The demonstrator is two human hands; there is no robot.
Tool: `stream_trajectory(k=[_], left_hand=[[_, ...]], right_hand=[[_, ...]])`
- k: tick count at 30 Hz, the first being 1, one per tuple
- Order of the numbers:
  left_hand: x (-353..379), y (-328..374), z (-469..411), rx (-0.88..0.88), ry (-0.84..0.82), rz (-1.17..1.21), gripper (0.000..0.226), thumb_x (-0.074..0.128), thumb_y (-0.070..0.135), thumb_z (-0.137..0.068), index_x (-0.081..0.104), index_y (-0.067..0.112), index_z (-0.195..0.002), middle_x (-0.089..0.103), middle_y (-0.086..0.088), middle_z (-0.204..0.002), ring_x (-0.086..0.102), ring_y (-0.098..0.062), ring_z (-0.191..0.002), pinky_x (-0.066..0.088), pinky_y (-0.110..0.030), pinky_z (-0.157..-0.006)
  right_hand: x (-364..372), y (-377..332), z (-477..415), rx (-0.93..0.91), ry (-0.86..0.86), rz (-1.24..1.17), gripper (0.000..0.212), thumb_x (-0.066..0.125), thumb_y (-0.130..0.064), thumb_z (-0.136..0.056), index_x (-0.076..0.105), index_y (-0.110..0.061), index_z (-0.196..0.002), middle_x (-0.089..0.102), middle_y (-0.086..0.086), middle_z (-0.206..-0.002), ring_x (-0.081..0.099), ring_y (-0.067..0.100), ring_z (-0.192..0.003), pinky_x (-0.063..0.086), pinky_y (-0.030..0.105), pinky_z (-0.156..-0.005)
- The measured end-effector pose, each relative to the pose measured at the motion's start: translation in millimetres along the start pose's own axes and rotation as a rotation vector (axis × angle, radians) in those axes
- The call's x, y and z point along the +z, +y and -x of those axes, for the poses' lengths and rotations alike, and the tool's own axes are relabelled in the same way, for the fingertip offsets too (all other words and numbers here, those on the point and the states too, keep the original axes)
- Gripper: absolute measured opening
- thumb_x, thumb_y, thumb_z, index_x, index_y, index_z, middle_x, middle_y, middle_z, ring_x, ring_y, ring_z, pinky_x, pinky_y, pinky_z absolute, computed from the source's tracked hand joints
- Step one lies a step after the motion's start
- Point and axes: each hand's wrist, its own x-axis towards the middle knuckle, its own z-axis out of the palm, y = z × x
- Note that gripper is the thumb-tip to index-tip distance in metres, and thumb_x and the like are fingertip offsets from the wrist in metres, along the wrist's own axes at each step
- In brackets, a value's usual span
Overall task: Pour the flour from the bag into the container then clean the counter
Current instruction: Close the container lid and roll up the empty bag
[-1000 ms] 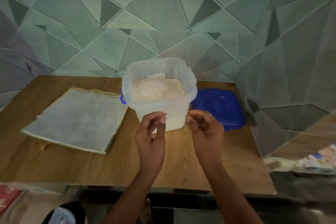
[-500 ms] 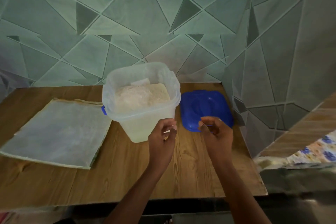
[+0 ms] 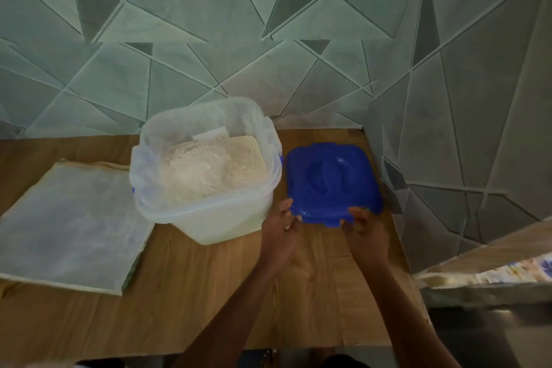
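container (image 3: 227, 224) sits beside left hand (image 3: 279, 231) and right hand (image 3: 364, 231), both outstretched, fingers gripping blue lid (image 3: 331, 179)

a green wall (image 3: 209, 39) of triangular panels stands behind and on the right; at far right, a flowered cloth (image 3: 507, 273) shows beside a wooden ledge (image 3: 507, 248).

- Dim indoor light with a cool green-grey cast over the tiled wall (image 3: 209, 39); no glare.
- Brightest patch is the flour (image 3: 209, 167) in the translucent container (image 3: 227, 224).
- Shadows on the table (image 3: 209, 293) are soft, with no clear edges.
- Wide-angle bend: the table's far edge and the wall lines curve toward the frame borders.
- The lid (image 3: 331, 179) reads saturated blue; its near edge is slightly soft.
- Right margin smeared, patterned cloth (image 3: 507, 272) out of focus; bottom strip near black.
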Motion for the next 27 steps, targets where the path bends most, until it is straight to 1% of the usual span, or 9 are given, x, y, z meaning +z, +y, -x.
stream_trajectory(k=[2,4,8,11,13,16,19,24,27], left_hand=[[12,-4,-12,-0.03,-0.022,-0.072,0.043,0.067,0.008,-0.096,0.057,0.013,-0.137,0.06,0.019,-0.119,0.058,0.002,-0.11,0.038,0.003,-0.085],[26,-11,-28,-0.063,-0.053,-0.15,0.045,0.067,0.007,-0.095,0.054,0.011,-0.138,0.059,0.015,-0.118,0.06,-0.004,-0.11,0.036,0.004,-0.081],[46,-25,-54,-0.254,0.01,-0.252,0.055,0.069,0.023,-0.09,0.051,0.009,-0.14,0.061,-0.008,-0.13,0.061,-0.029,-0.119,0.043,-0.022,-0.089],[62,-44,-73,-0.334,0.063,-0.218,0.08,0.064,0.057,-0.07,0.055,0.012,-0.135,0.064,-0.01,-0.128,0.064,-0.031,-0.115,0.056,-0.043,-0.096],[67,-49,-81,-0.384,0.113,-0.152,0.079,0.065,0.067,-0.062,0.063,0.014,-0.12,0.071,-0.008,-0.113,0.07,-0.03,-0.104,0.061,-0.048,-0.087],[70,-44,-88,-0.464,0.152,-0.06,0.073,0.069,0.071,-0.06,0.07,0.014,-0.106,0.076,-0.003,-0.099,0.073,-0.024,-0.092,0.062,-0.044,-0.081],[70,-30,-91,-0.481,0.154,-0.045,0.055,0.076,0.056,-0.077,0.072,0.003,-0.093,0.072,-0.003,-0.083,0.074,-0.033,-0.091,0.056,-0.034,-0.065],[68,18,-73,-0.306,0.171,0.048,0.045,0.076,0.034,-0.092,0.059,0.009,-0.127,0.067,-0.003,-0.119,0.067,-0.016,-0.104,0.06,-0.033,-0.088],[71,42,-59,-0.17,0.172,0.043,0.049,0.068,0.03,-0.098,0.043,0.012,-0.135,0.06,0.001,-0.124,0.063,-0.005,-0.105,0.057,-0.022,-0.086]], right_hand=[[-3,13,-25,-0.011,-0.05,0.085,0.044,0.072,-0.022,-0.091,0.059,-0.014,-0.132,0.061,0.01,-0.133,0.058,0.029,-0.124,0.045,0.04,-0.106],[-7,25,-45,-0.022,-0.105,0.22,0.058,0.067,-0.039,-0.09,0.047,-0.022,-0.142,0.051,0.008,-0.142,0.05,0.03,-0.131,0.041,0.048,-0.111],[-3,34,-69,0.144,-0.106,0.258,0.083,0.066,-0.052,-0.089,0.017,-0.038,-0.155,0.019,0.01,-0.163,0.028,0.038,-0.147,0.032,0.061,-0.115],[7,37,-89,0.144,-0.113,0.213,0.092,0.071,-0.048,-0.088,0.014,-0.031,-0.158,0.017,0.014,-0.164,0.027,0.042,-0.147,0.032,0.063,-0.114],[10,38,-100,0.147,-0.093,0.205,0.094,0.073,-0.047,-0.086,0.016,-0.027,-0.159,0.02,0.017,-0.163,0.029,0.043,-0.145,0.033,0.063,-0.113],[11,36,-106,0.181,0.0,0.181,0.091,0.074,-0.047,-0.086,0.025,-0.02,-0.157,0.03,0.019,-0.158,0.034,0.042,-0.142,0.034,0.061,-0.111],[9,35,-112,0.198,0.063,0.125,0.086,0.074,-0.048,-0.086,0.033,-0.015,-0.154,0.035,0.019,-0.154,0.037,0.04,-0.14,0.034,0.058,-0.11],[11,40,-106,0.239,0.092,0.033,0.095,0.065,-0.07,-0.08,0.033,-0.016,-0.152,0.038,0.019,-0.153,0.04,0.041,-0.138,0.038,0.062,-0.109],[7,34,-94,0.282,0.047,-0.074,0.101,0.052,-0.086,-0.073,0.032,-0.023,-0.151,0.043,0.012,-0.152,0.046,0.038,-0.135,0.041,0.062,-0.107]])
